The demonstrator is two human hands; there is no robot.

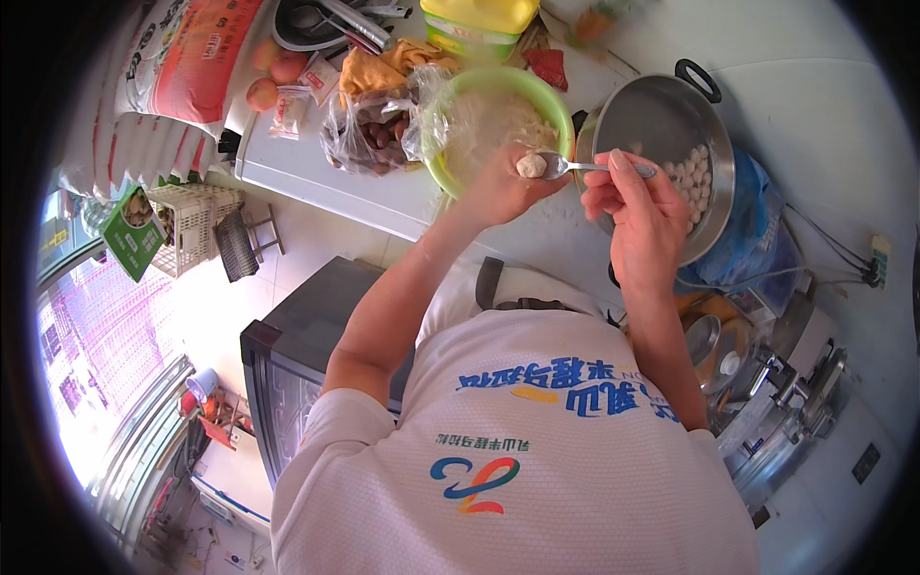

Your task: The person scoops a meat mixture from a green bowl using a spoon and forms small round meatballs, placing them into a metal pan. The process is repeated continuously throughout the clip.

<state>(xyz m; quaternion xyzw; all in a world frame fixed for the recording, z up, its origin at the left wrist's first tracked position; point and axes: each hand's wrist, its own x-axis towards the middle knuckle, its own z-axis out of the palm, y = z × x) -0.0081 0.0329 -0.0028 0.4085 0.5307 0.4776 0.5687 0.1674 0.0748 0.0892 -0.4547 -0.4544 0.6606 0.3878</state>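
My left hand (504,188) is closed in a fist at the near rim of a light-green bowl (565,118). A rounded ball of pale paste (531,165) bulges out at the top of the fist. Pinched between the thumb and fingers of my right hand (640,205) is a metal spoon (593,167), its tip against the ball. More pale paste (496,118) fills the bowl, partly hidden by clear plastic film. On the right stands a wide steel pot (727,194) of greyish liquid, with many pale balls (691,180) gathered along its near right side.
Left of the bowl are a plastic bag of brown oval items (377,133), an orange cloth (384,68) and round reddish fruits (262,93). A yellow-lidded tub (478,14) stands behind. A blue plastic bag (755,215) and cables (834,244) lie right of the pot.
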